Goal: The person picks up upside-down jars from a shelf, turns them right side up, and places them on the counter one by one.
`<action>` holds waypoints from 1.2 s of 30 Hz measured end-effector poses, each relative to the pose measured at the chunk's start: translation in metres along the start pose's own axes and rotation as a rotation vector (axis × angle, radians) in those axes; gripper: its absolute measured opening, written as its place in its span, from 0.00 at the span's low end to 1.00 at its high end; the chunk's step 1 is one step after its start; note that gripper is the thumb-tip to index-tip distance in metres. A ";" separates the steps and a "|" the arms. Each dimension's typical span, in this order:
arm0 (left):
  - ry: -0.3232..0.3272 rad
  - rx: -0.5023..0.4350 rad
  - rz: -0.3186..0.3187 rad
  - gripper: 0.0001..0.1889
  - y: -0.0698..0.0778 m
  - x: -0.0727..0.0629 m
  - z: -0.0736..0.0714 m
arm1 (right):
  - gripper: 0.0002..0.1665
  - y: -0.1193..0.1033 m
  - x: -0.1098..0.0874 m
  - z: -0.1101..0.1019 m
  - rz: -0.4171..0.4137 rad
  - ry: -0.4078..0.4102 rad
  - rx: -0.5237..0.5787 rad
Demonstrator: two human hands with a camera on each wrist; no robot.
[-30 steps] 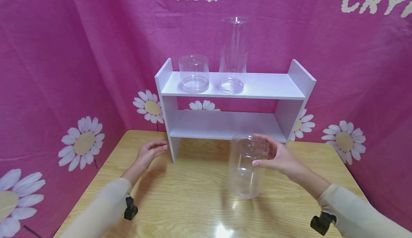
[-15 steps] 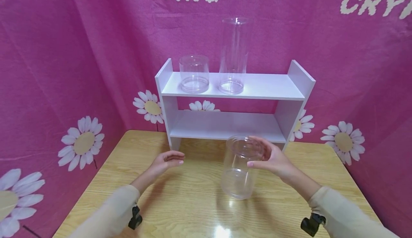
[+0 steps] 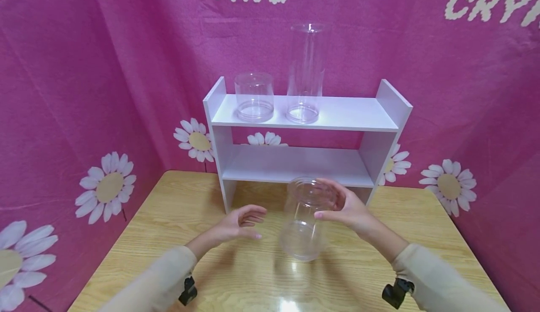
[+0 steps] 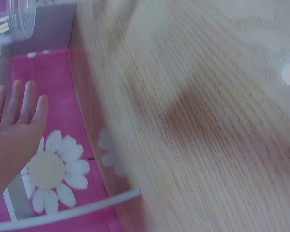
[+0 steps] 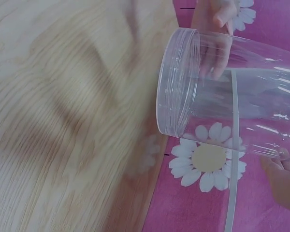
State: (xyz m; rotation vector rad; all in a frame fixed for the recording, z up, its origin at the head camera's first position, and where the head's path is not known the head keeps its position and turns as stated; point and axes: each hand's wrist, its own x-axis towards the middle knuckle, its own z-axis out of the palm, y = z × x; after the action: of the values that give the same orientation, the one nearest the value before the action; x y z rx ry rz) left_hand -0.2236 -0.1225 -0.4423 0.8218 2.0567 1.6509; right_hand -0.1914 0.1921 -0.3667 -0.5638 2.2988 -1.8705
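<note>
My right hand (image 3: 354, 211) grips a clear cylindrical jar (image 3: 303, 230) near its upper end, thumb in front and fingers behind. The jar leans slightly, with its lower end toward the left, over the wooden table. In the right wrist view, the thick clear base of the jar (image 5: 176, 87) shows at its lower end. My left hand (image 3: 236, 223) is just left of the jar, fingers spread and holding nothing. The left wrist view has this left hand (image 4: 17, 125) with straight fingers, and part of the jar (image 4: 21, 19) beyond it.
Behind the hands stands a white two-tier shelf (image 3: 295, 162) on the wooden table (image 3: 177, 195). On its top board are a short clear jar (image 3: 254, 97) at left and a tall clear cylinder (image 3: 304, 75) beside it. A pink flowered curtain (image 3: 126, 31) hangs behind.
My right hand has carried the jar a little to the left, and its tilt has changed. My left hand has moved right, closer to the jar, and its fingers have spread.
</note>
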 end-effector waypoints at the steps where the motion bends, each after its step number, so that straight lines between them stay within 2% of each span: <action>1: -0.009 0.003 0.004 0.36 0.001 0.001 0.002 | 0.48 0.000 0.001 0.001 -0.005 -0.001 0.004; 10: -0.067 -0.047 0.050 0.42 0.000 0.009 0.021 | 0.50 0.001 0.003 0.013 -0.013 -0.020 0.074; 17: -0.094 -0.062 -0.007 0.46 0.001 0.010 0.029 | 0.49 -0.002 0.002 0.019 -0.061 -0.037 0.100; 22: -0.104 -0.038 -0.036 0.51 0.003 0.009 0.032 | 0.48 -0.003 0.003 0.022 -0.085 -0.045 0.117; 31: -0.121 -0.069 0.035 0.54 0.004 0.008 0.037 | 0.50 0.003 0.006 0.023 -0.141 -0.077 0.194; 36: -0.094 -0.068 0.041 0.51 0.005 0.007 0.040 | 0.51 0.006 0.006 0.023 -0.158 -0.093 0.219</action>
State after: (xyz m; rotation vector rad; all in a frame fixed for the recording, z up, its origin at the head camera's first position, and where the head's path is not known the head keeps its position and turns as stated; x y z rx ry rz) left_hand -0.2029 -0.0870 -0.4467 0.9066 1.9219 1.6610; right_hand -0.1907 0.1701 -0.3764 -0.8014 2.0110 -2.0830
